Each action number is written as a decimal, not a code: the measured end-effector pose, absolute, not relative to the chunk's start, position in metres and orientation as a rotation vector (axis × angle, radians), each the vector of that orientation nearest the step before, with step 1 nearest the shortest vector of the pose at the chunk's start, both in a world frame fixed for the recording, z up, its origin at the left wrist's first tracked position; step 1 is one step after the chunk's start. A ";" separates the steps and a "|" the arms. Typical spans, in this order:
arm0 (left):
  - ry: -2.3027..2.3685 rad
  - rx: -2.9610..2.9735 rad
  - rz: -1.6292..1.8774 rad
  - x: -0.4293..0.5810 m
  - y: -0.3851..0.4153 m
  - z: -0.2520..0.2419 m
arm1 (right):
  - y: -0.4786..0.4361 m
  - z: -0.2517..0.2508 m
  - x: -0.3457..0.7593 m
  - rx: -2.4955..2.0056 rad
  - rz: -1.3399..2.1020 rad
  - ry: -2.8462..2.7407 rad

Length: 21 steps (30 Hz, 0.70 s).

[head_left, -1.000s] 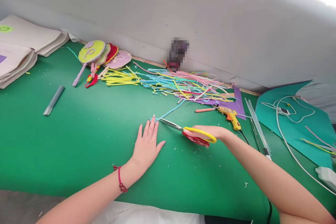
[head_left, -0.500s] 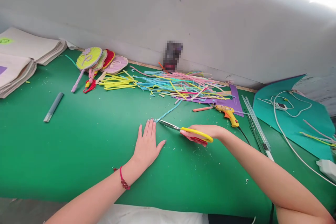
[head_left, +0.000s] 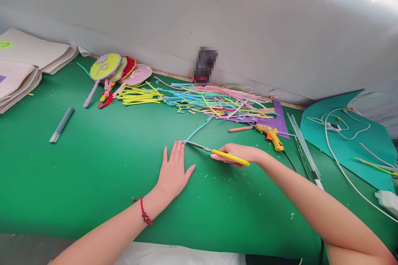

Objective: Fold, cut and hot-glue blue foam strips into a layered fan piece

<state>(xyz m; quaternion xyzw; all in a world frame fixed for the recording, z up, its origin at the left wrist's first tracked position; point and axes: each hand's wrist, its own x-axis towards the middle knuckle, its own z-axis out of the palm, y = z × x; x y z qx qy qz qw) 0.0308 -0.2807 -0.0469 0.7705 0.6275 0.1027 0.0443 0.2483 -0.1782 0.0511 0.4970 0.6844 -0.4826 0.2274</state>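
Green matting (head_left: 93,174) covers your bench, with a heap of coloured strips (head_left: 214,101) along the wall and a glue gun (head_left: 270,133) to the right. Your left hand (head_left: 174,169) lies flat, fingers spread, fingertips pinning the near end of a blue strip (head_left: 199,129). Your right hand (head_left: 239,155) is closed round the yellow scissors (head_left: 217,152), blades together at that end. Keep the strip pressed taut, fingertips just clear of the blades, and cut square in one stroke.
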 end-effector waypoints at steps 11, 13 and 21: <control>1.906 2.330 0.276 0.032 -0.280 -0.044 | -0.164 0.057 0.252 1.353 -1.183 1.934; 1.907 2.331 0.286 0.031 -0.280 -0.044 | -0.162 0.056 0.252 1.348 -1.160 1.949; 1.929 2.351 0.225 0.031 -0.281 -0.043 | -0.162 0.055 0.256 1.363 -1.121 1.957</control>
